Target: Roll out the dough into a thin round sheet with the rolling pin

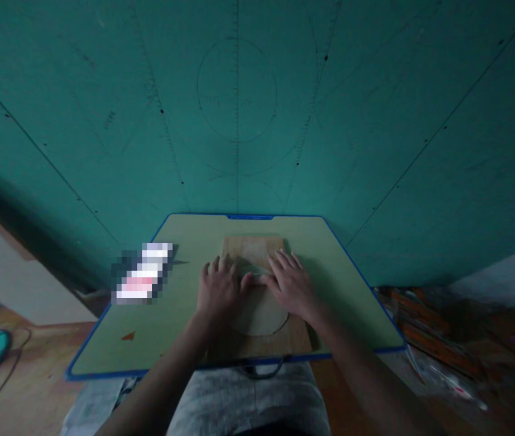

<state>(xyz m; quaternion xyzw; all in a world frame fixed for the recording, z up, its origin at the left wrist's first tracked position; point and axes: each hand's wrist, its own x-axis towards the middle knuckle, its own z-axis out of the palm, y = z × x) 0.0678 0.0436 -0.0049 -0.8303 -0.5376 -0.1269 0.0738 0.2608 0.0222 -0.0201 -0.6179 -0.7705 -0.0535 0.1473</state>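
A flat, pale round sheet of dough (262, 312) lies on a wooden board (303, 339). My left hand (222, 287) is on the left part of its far edge, and my right hand (291, 278) is on the right part. Between them the far edge rises in a fold. Both thumbs point inward and nearly meet at this fold, while the fingers reach forward over it. My fingers partly hide the dough's far side and the board beneath.
The board sits on a pale green folding table (339, 290) with a blue rim, against a green marked wall (239, 109). A blurred-out item (143, 275) and a small orange-brown scrap (128, 336) lie on the left. Clutter (439, 333) fills the floor at right.
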